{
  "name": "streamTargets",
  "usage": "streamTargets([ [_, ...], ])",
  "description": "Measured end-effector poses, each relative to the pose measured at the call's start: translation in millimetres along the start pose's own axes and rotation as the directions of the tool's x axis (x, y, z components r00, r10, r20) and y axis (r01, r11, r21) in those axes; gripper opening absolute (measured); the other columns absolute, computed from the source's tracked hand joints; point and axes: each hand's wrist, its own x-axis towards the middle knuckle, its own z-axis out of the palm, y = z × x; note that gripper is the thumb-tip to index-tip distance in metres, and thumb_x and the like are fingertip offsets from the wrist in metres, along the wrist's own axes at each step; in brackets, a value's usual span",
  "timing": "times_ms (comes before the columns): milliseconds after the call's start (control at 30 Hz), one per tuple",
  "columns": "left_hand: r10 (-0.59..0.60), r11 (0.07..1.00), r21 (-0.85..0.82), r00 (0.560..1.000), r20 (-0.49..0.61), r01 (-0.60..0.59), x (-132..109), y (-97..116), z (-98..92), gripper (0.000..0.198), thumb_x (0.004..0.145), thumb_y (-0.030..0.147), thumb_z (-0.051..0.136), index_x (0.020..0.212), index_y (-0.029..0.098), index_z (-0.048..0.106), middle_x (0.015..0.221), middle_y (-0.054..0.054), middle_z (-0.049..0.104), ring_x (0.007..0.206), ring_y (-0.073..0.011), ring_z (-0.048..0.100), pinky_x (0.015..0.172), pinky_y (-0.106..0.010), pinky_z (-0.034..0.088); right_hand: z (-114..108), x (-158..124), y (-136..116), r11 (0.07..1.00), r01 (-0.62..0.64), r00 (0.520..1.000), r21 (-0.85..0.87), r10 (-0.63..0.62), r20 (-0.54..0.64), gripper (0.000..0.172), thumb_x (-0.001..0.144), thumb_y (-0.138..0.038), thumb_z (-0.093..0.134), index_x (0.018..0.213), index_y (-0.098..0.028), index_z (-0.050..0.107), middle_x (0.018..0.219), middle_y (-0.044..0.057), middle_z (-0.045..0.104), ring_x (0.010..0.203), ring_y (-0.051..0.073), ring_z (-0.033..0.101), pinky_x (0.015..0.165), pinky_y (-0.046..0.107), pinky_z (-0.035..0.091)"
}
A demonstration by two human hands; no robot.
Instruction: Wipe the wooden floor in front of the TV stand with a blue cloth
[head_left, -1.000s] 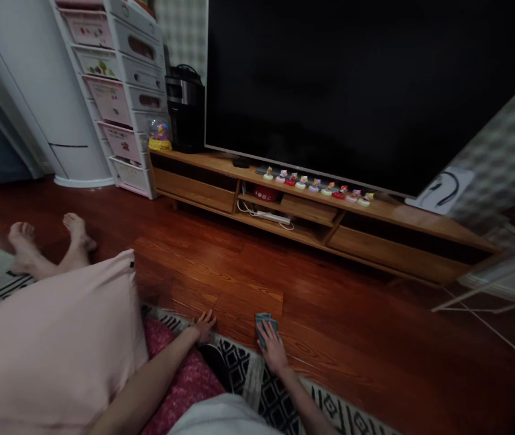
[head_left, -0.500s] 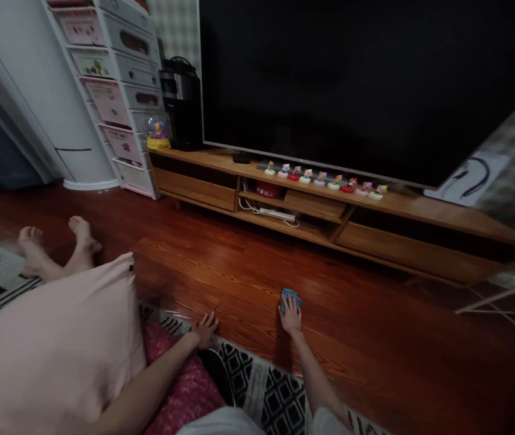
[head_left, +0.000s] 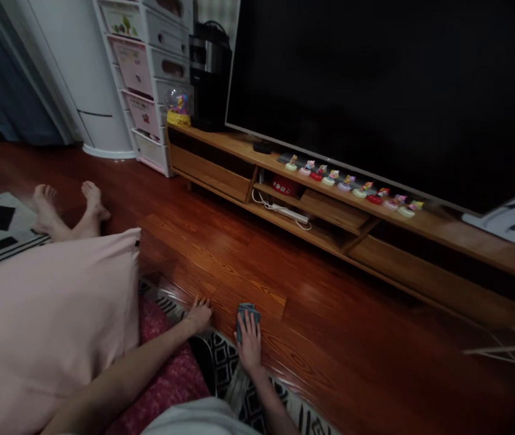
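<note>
My right hand (head_left: 250,345) lies flat, fingers extended, over a blue cloth (head_left: 246,307) on the floor (head_left: 320,290), my left hand (head_left: 200,315) loosely spread by the rug (head_left: 253,406).

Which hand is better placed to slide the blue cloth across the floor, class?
Probably the right hand: it lies over the blue cloth. The left hand is apart from it, near the edge of the rug.

The floor (head_left: 221,254) is glossy, grained wood. The cloth (head_left: 245,307) is matt textile. The cabinet (head_left: 212,172) is smooth wood; the drawer unit (head_left: 134,67) appears plastic. The pillow cover (head_left: 58,302) is matt fabric.
</note>
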Motion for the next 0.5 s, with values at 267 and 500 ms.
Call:
streamTargets([
  [267, -0.001, 0.999, -0.05, 0.999, 0.035, 0.003, 4.2, 15.5, -1.7, 0.08, 0.083, 0.024, 0.057, 0.157, 0.029, 0.026, 0.167, -0.01, 0.006, 0.152, -0.0341, 0.006, 0.115, -0.067, 0.015, -31.9, 54.8, 29.8, 0.986, -0.164, 0.986, -0.036, 0.163, -0.024, 0.057, 0.1, -0.034, 0.031, 0.157, -0.029, 0.026, 0.166, 0.003, 0.021, 0.153, 0.022, 0.013, 0.12, 0.046, 0.018],
  [500, -0.014, 0.997, -0.079, 0.999, 0.048, 0.018, 9.7, 13.1, 3.6, 0.083, 0.082, 0.027, 0.061, 0.157, 0.032, 0.027, 0.167, -0.01, 0.009, 0.151, -0.0388, 0.005, 0.11, -0.075, 0.017, -66.3, 175.7, 73.5, 0.885, -0.442, 0.89, 0.148, 0.453, -0.052, 0.058, 0.102, -0.042, 0.02, 0.157, -0.026, 0.026, 0.164, 0.011, 0.025, 0.151, 0.027, 0.018, 0.116, 0.058, 0.019],
])
